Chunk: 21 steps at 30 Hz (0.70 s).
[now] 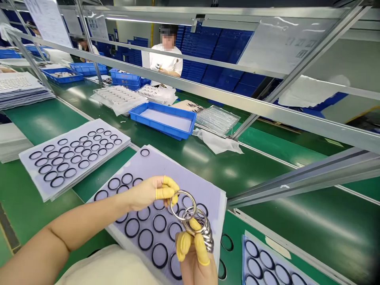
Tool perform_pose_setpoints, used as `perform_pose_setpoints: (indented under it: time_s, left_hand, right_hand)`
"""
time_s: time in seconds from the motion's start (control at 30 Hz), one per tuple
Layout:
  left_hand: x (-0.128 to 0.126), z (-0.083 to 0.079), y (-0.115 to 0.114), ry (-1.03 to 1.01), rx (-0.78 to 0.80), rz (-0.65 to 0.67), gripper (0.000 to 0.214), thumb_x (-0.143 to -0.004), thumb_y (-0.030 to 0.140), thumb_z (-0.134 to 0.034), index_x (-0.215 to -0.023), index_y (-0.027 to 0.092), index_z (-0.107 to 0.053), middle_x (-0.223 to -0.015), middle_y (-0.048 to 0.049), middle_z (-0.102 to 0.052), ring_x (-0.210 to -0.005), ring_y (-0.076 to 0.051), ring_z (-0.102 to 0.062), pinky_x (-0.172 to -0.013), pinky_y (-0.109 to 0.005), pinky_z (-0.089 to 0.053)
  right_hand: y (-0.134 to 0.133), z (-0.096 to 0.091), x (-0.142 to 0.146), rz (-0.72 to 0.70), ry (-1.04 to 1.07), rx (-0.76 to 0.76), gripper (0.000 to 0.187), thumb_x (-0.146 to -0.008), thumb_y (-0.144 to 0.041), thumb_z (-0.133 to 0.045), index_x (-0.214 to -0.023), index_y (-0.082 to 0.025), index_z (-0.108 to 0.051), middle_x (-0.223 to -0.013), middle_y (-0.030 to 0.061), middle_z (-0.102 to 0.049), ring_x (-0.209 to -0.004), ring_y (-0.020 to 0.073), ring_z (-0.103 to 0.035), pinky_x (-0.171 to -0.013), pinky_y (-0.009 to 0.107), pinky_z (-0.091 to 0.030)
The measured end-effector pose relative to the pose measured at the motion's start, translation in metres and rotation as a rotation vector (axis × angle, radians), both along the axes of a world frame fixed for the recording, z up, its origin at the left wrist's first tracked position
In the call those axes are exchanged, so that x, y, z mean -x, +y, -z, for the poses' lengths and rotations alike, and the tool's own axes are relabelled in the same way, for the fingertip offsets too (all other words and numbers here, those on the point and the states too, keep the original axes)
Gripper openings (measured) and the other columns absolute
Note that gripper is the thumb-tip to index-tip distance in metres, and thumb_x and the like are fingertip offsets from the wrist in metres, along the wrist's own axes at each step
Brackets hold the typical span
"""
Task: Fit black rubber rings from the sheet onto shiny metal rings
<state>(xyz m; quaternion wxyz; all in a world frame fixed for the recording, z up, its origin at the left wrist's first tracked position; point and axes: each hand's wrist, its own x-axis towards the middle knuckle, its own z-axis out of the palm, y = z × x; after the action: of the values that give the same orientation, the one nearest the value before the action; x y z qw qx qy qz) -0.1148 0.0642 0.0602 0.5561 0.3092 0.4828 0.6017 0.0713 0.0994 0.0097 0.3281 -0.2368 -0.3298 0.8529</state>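
Partly hidden, stacked metal rings [208, 237] sit in the right hand's fingers [202, 249].

I had one camera on this rig, worn on the person's head, and it looked forward and down along the green surface [297, 225]. The left hand [148, 192] and right hand [194, 257] sat very near the lens at the bottom of the frame, holding metal rings [208, 239] just above a lavender sheet [190, 174]. Beyond them, the view faced across a metal rail [267, 114] toward a co-worker [166, 59] standing well away.
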Motion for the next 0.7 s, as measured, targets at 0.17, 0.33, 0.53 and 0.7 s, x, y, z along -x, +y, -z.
perform_pose_setpoints:
  time_s: [0.17, 0.33, 0.53, 0.7]
  left_hand:
    - [-0.019, -0.015, -0.013, -0.106, -0.007, 0.011, 0.033, -0.071, 0.039, -0.077, -0.082, 0.013, -0.060, -0.064, 0.0001, -0.061, -0.056, -0.008, -0.052, -0.054, -0.021, -0.041]
    - [-0.027, -0.009, -0.016, 0.036, -0.023, 0.022, 0.031, -0.077, 0.040, -0.070, -0.092, 0.015, -0.059, -0.068, 0.0003, -0.062, -0.059, -0.009, -0.055, -0.059, -0.023, -0.046]
    - [0.034, 0.038, 0.030, 1.146, 0.205, -0.187, 0.028, -0.088, 0.029, -0.059, -0.113, 0.019, -0.059, -0.114, -0.0057, -0.063, -0.108, -0.018, -0.057, -0.098, -0.033, -0.044]
    - [0.124, 0.085, 0.054, 1.263, 0.461, -0.357, 0.032, -0.089, 0.028, -0.058, -0.118, 0.015, -0.056, -0.125, -0.0107, -0.055, -0.112, -0.026, -0.054, -0.094, -0.049, -0.046]
  right_hand:
    - [-0.009, -0.003, -0.003, -0.131, 0.112, 0.068, 0.024, -0.081, -0.047, -0.065, -0.077, -0.023, -0.068, -0.046, -0.0031, -0.057, -0.043, 0.0089, -0.042, -0.049, 0.025, -0.037]
    - [-0.015, -0.005, -0.007, -0.189, 0.166, 0.187, 0.027, -0.075, -0.046, -0.072, -0.061, -0.023, -0.067, -0.044, -0.0047, -0.048, -0.041, 0.0069, -0.033, -0.050, 0.026, -0.038]
    - [-0.012, -0.006, -0.013, -0.194, 0.114, 0.318, 0.022, -0.064, -0.040, -0.083, -0.060, -0.024, -0.067, -0.053, -0.0045, -0.050, -0.047, 0.0072, -0.042, -0.051, 0.023, -0.041]
    - [-0.021, 0.006, -0.025, -0.105, 0.109, 0.406, 0.024, -0.056, -0.040, -0.087, -0.060, -0.026, -0.069, -0.054, -0.0034, -0.059, -0.048, 0.0085, -0.050, -0.051, 0.023, -0.045]
